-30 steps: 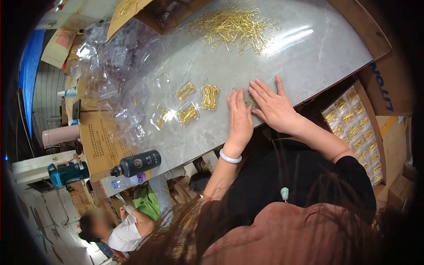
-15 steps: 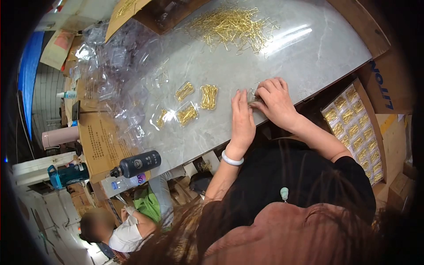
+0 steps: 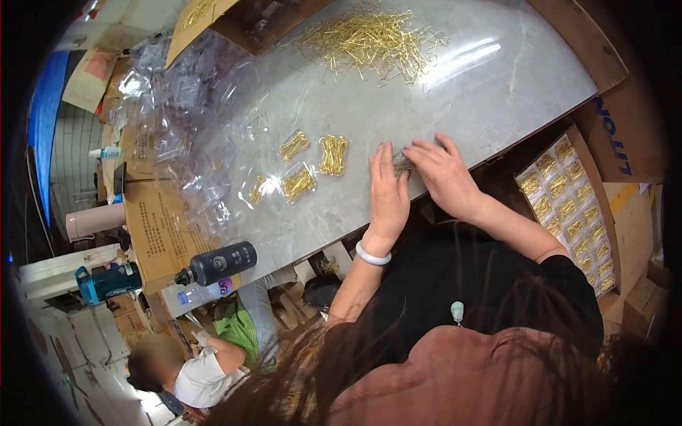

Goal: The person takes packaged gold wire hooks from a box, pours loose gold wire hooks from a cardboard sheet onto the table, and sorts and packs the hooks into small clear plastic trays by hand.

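My left hand (image 3: 388,199) rests near the table's front edge, its fingers stretched out and side by side. Facing it from the right is my right hand (image 3: 447,177), with long, slightly bent fingers. Between the two lies a small greyish bundle (image 3: 403,165), partly hidden by the fingers; its kind is not clear. Fingers of both hands seem to touch its sides. To the left of my hands sit several clear packs of gold hooks (image 3: 332,155). Farther back on the grey table (image 3: 490,106) is a loose heap of gold wire hooks (image 3: 373,42).
Empty clear plastic cases (image 3: 192,92) pile up at the left. A dark bottle (image 3: 224,263) lies at the table's left corner. An open carton (image 3: 249,28) stands at the back. To my right, a box (image 3: 614,241) holds rows of filled packs. A person (image 3: 206,376) sits lower left.
My right hand's fingers have gone from curled over the bundle to straighter, uncovering more of it. My left hand has barely moved. The view has shifted slightly.
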`<state>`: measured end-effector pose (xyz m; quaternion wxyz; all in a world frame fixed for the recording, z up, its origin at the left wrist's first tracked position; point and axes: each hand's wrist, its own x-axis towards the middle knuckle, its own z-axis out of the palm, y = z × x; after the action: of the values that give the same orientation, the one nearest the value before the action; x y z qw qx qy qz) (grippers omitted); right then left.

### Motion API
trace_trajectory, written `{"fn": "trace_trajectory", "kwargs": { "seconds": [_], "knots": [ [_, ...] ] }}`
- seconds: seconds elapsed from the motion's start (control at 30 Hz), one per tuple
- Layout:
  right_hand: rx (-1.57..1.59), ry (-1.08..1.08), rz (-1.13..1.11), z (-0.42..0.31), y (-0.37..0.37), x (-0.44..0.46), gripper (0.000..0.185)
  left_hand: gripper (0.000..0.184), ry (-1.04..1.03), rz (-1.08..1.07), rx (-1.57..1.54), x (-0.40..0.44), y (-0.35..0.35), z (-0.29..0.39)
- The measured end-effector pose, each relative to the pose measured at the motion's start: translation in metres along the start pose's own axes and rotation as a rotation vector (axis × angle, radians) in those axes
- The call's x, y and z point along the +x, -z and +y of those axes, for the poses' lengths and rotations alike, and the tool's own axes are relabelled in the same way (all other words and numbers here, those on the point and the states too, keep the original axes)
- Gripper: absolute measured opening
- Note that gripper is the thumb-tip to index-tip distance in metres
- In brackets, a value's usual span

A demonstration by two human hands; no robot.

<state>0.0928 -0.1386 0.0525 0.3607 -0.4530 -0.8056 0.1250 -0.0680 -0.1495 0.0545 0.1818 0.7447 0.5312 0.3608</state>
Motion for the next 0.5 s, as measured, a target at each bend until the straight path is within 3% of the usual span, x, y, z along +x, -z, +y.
{"fn": "trace_trajectory", "kwargs": {
  "seconds": [0.1,0.33,0.43,0.5],
  "knots": [
    [0.161,-0.056,0.01,0.002,0.005,-0.003,0.038,0.058,0.04,-0.014,-0.028,0.0,-0.001,0.001],
    [-0.06,0.083,-0.029,0.012,0.009,0.012,0.037,0.042,-0.006,0.042,0.01,-0.003,-0.004,-0.001],
    [-0.06,0.058,0.049,0.012,0.009,0.012,0.034,0.042,-0.025,0.042,0.003,-0.005,0.007,0.003],
    [-0.087,0.038,-0.012,0.011,0.018,0.007,0.041,0.048,-0.047,-0.011,0.062,-0.009,0.019,0.0]
  ]
}}
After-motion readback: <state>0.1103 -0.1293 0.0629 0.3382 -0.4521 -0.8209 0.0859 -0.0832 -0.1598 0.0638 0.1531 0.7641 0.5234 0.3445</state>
